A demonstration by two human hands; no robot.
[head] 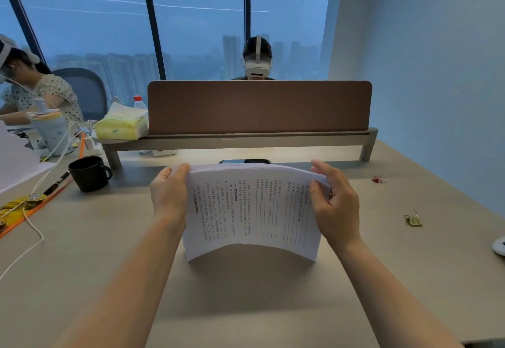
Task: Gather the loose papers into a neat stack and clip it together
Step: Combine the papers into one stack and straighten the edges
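Both hands (252, 197) around paper stack (252, 208)

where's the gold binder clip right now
In the head view, the gold binder clip lies on the desk at far right, beyond the right hand, nearer than the red clip.

We hold the papers (252, 208) over the middle of the desk (246, 298), our left hand (168, 192) on their left edge, our right hand (334, 200) on their right. A phone (244, 161) lies just behind them, before the divider (259, 107). A mug (88, 173) stands to the left; two clips (413, 218) (379, 179) lie well apart to the right.
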